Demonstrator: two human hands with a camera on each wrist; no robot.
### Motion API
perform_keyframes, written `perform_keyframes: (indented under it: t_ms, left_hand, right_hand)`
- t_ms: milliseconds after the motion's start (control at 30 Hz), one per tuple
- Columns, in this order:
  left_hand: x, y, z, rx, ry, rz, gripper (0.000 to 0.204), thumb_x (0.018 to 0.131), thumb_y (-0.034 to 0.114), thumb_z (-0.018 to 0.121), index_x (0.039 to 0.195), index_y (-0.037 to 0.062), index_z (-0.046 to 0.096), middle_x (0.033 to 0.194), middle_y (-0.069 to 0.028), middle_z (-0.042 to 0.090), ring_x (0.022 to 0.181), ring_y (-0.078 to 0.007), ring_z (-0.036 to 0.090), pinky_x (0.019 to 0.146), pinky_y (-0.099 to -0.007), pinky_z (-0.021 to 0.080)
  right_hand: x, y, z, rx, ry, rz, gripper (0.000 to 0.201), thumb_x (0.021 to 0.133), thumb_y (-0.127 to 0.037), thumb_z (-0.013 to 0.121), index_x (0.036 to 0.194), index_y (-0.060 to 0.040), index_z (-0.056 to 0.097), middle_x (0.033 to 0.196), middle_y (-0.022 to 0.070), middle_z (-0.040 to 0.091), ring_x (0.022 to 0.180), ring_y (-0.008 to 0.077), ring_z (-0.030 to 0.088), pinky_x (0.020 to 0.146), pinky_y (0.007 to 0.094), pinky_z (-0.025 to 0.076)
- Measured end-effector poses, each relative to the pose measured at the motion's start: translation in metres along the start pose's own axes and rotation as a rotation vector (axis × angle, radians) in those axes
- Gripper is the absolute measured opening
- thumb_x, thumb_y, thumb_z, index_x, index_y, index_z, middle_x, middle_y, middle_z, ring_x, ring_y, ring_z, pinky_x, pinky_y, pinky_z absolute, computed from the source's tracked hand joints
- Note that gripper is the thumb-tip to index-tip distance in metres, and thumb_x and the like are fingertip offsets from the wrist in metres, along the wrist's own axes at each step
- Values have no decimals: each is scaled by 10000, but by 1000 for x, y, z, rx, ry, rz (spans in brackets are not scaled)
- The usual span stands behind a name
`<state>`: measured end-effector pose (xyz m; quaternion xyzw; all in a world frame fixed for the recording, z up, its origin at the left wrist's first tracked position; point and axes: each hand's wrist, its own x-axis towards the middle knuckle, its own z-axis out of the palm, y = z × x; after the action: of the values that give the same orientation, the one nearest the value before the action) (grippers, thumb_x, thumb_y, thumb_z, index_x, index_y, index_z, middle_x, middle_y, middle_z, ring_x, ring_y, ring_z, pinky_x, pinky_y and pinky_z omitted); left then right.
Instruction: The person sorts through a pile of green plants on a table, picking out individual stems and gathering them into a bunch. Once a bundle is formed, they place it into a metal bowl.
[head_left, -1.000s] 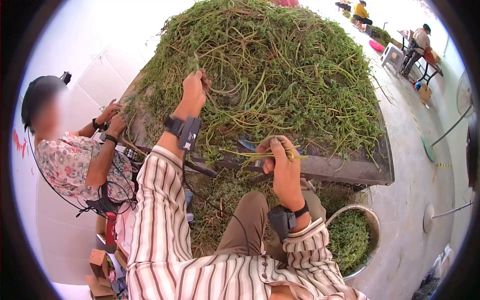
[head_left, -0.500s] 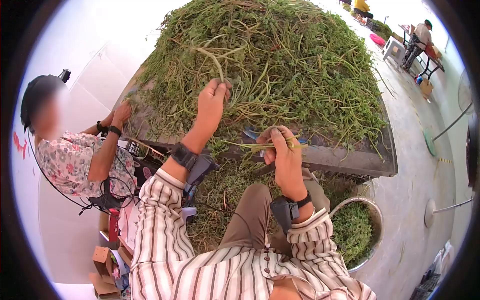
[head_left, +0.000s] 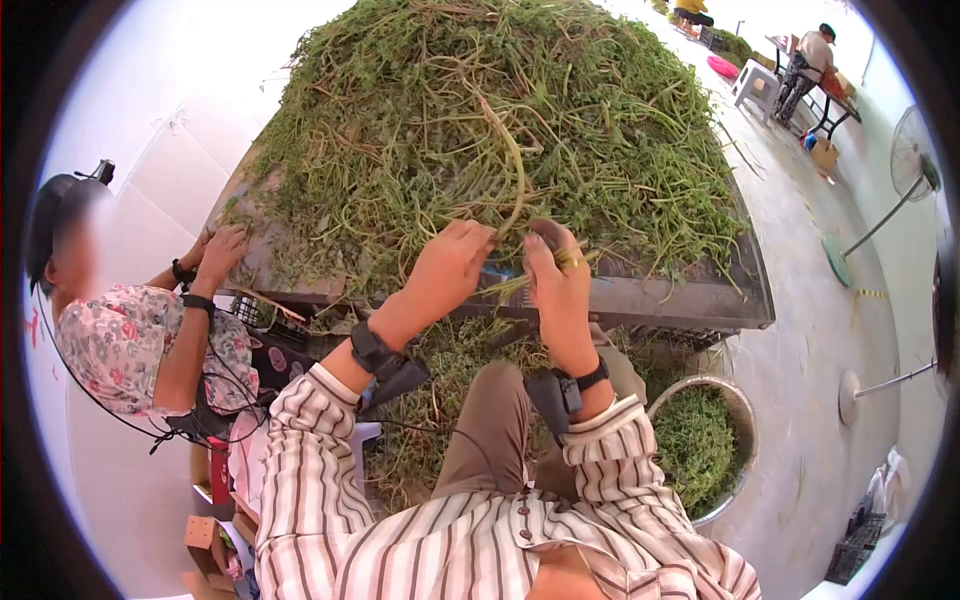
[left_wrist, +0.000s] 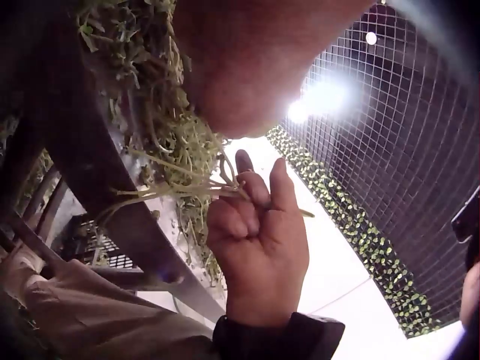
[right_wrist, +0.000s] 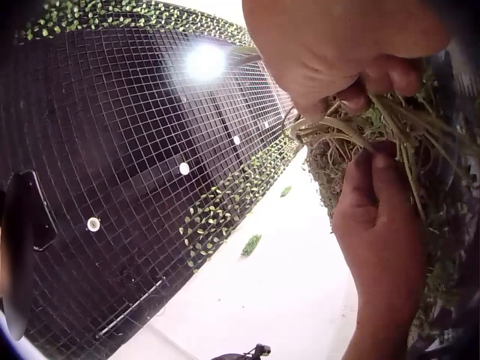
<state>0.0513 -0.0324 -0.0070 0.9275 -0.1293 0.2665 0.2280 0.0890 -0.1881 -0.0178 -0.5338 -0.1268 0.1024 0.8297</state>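
Observation:
My left hand (head_left: 445, 268) pinches the lower end of a long, curved green stem (head_left: 519, 175), which arches up in front of the heap. Close beside it, my right hand (head_left: 562, 295) grips a small bunch of thin cut stems (left_wrist: 169, 189) that stick out on both sides of its fingers. The right wrist view shows the left thumb and fingers (right_wrist: 373, 169) meeting right by the stems under the right hand. Behind both hands a large heap of leafy green stems (head_left: 400, 160) covers the table. A blue object (head_left: 497, 271) lies at the table edge, partly hidden.
The dark table edge (head_left: 680, 312) runs just beyond my knees. A metal basin (head_left: 750, 430) of greens stands on the floor at right. Another person (head_left: 150, 340) sits at the table's left side. Loose greens lie beneath the table. A fan (head_left: 912, 150) stands at far right.
My left hand came back from the heap, drawing a long stem toward me, and now meets the right hand. The right hand keeps its bunch and has stayed near the table edge.

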Motion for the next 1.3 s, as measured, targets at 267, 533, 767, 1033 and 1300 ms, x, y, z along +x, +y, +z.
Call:
perform_keyframes:
  t_ms: [267, 533, 767, 1033, 1300]
  left_hand:
    - [-13, -1, 0, 186, -131, 185, 230, 757, 0, 558, 986, -24, 560, 849, -134, 554, 777, -322, 526, 685, -405, 442]
    - [-17, 2, -10, 183, -107, 172, 256, 731, 20, 565, 986, -3, 568, 867, -121, 562, 830, -293, 538, 752, -384, 441]
    - [1, 13, -24, -395, 46, -292, 302, 874, 146, 560, 1132, -10, 540, 1024, -112, 592, 927, -220, 567, 778, -330, 456]
    - [27, 20, -32, -1017, 55, -612, 334, 933, 273, 507, 1157, 28, 542, 960, -22, 578, 832, -113, 548, 745, -282, 459]
    - [54, 26, -96, -613, 180, -380, 234, 931, 228, 493, 1017, 33, 590, 869, -23, 591, 784, -116, 542, 762, -275, 431]
  right_hand:
    - [7, 6, 3, -30, -42, 82, 196, 866, -171, 581, 954, 3, 599, 736, -40, 520, 661, 41, 419, 559, 208, 347]
    - [1, 8, 9, 56, -96, 116, 143, 872, -137, 562, 901, -2, 598, 717, -54, 500, 641, 25, 388, 540, 200, 320]
    - [-5, 4, 11, -20, -113, -4, 148, 884, -114, 550, 954, 10, 595, 755, -33, 523, 696, 54, 432, 598, 225, 369]
    - [-10, 15, 19, -200, -271, -156, 148, 874, -75, 555, 988, 14, 587, 757, 10, 537, 700, 84, 461, 633, 242, 397]
    - [-11, 25, 21, -252, -226, -138, 233, 883, -111, 537, 1090, -4, 548, 931, 129, 613, 814, 184, 549, 743, 284, 437]
